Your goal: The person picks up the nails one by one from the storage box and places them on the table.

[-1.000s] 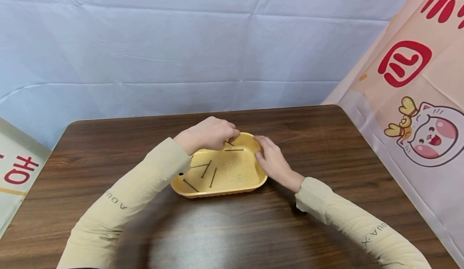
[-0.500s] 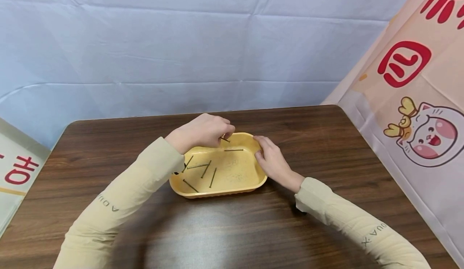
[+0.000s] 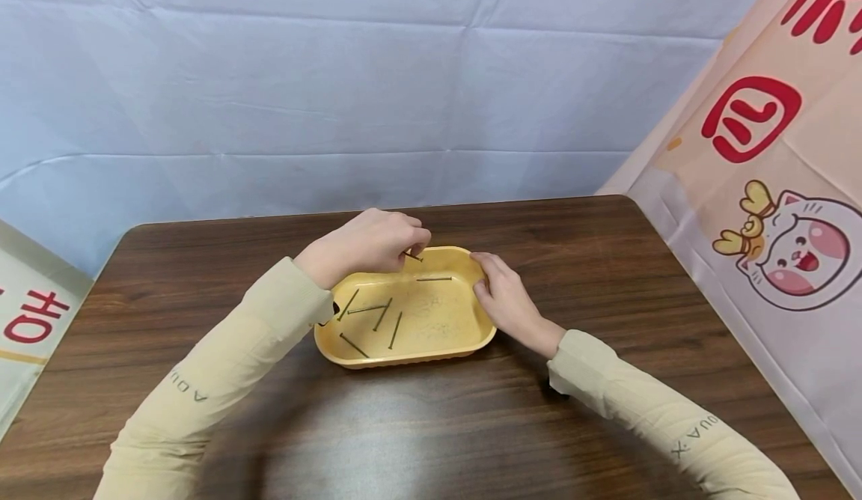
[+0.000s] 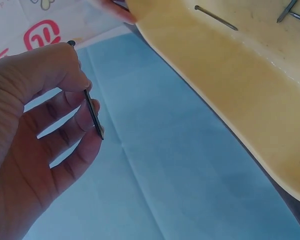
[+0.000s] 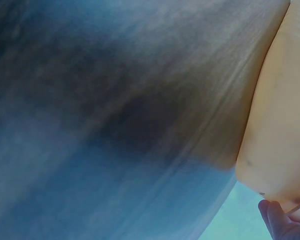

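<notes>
My left hand pinches a dark metal nail between thumb and fingers, above the far edge of a shallow yellow plastic tray. In the left wrist view the nail slants across the fingertips, its head showing above the thumb. My right hand grips the tray's right end, thumb on the inner side of the rim. The right wrist view catches the fingers of that hand at the tray wall. Several more nails lie scattered in the tray, including a nail near the far side and a nail at the near left.
The tray stands on a dark wood-grain table. A pale cloth backdrop hangs behind the far edge. Printed panels flank the table, the right panel bearing red characters and a cartoon cat.
My left hand has shifted left and slightly up with the nail, baring more nails at the tray's left end. The right hand and the tray stay where they were.
</notes>
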{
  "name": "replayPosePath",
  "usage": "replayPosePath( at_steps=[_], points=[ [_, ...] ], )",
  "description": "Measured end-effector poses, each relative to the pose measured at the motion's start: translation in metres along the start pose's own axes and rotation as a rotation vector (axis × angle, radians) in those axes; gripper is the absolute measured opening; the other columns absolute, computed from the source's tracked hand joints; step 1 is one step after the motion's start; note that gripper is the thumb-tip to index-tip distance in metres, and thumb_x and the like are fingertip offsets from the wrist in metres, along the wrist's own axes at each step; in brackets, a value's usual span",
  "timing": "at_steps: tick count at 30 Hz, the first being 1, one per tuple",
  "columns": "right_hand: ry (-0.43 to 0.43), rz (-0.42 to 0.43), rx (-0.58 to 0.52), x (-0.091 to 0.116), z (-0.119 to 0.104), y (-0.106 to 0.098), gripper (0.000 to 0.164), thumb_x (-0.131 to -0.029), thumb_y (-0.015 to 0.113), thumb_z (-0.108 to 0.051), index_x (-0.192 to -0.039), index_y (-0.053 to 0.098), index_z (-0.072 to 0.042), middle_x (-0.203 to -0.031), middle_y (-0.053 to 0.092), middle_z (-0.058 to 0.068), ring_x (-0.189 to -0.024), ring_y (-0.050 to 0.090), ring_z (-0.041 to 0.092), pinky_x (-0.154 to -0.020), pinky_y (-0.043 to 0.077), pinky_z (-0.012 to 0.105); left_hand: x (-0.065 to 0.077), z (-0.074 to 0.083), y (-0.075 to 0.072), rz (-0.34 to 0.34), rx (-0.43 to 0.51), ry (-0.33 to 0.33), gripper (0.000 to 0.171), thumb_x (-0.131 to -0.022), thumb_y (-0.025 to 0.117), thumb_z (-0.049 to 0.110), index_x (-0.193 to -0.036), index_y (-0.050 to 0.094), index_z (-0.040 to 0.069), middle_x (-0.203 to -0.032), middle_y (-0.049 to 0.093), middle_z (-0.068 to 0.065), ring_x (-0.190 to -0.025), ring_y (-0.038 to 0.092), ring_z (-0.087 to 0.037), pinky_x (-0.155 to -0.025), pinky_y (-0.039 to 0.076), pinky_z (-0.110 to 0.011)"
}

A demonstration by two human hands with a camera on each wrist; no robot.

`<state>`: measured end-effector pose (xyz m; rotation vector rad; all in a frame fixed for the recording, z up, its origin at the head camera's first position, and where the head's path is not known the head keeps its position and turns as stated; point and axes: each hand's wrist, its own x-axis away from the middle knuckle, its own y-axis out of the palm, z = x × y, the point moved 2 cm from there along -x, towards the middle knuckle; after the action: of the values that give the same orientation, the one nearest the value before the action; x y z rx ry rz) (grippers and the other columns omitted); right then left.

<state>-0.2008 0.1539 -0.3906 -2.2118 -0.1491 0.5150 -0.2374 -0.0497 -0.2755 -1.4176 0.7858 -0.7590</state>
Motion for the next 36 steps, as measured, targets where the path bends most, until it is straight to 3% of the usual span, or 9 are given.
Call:
replayPosePath(
  at_steps=[10,19,25,36],
  points=[
    [-0.002,0.001,0.000,0.000,0.000,0.000,0.041,-0.084,0.047,0.002,-0.125,0.048,0.004,-0.123,0.050,0.019,-0.107,0.052,0.028,-0.080,0.047,0.038,0.010,0.002,-0.006,0.112,-0.020,0.030,0.024,-0.065,0.051,-0.006,-0.069,0.051,0.017,-0.069,0.047,0.006,-0.060,0.044,-0.013,-0.047,0.033,-0.028],
    [-0.001,0.004,-0.004,0.000,-0.001,-0.001,0.041,-0.084,0.047,0.002,-0.125,0.048,0.005,-0.123,0.050,0.019,-0.104,0.054,0.028,-0.078,0.047,0.038,0.018,0.001,-0.008,0.195,-0.030,0.034,0.026,-0.064,0.045,-0.009,-0.066,0.045,0.017,-0.065,0.040,0.006,-0.058,0.037,-0.011,-0.047,0.023,-0.025],
    [0.000,0.005,-0.009,0.000,-0.001,-0.001,0.041,-0.084,0.047,0.003,-0.125,0.048,0.005,-0.123,0.051,0.019,-0.108,0.052,0.029,-0.082,0.046,0.039,0.025,-0.002,-0.009,0.251,-0.040,0.026,0.025,-0.065,0.046,-0.008,-0.067,0.047,0.017,-0.066,0.042,0.007,-0.060,0.040,-0.011,-0.046,0.029,-0.025],
    [0.006,-0.001,-0.014,0.001,0.000,-0.002,0.042,-0.084,0.048,0.002,-0.126,0.048,0.004,-0.123,0.050,0.019,-0.103,0.054,0.028,-0.077,0.047,0.037,0.038,-0.007,-0.012,0.272,-0.041,-0.011,0.023,-0.065,0.046,-0.008,-0.069,0.047,0.015,-0.067,0.041,0.005,-0.060,0.038,-0.012,-0.047,0.028,-0.026]
  ],
)
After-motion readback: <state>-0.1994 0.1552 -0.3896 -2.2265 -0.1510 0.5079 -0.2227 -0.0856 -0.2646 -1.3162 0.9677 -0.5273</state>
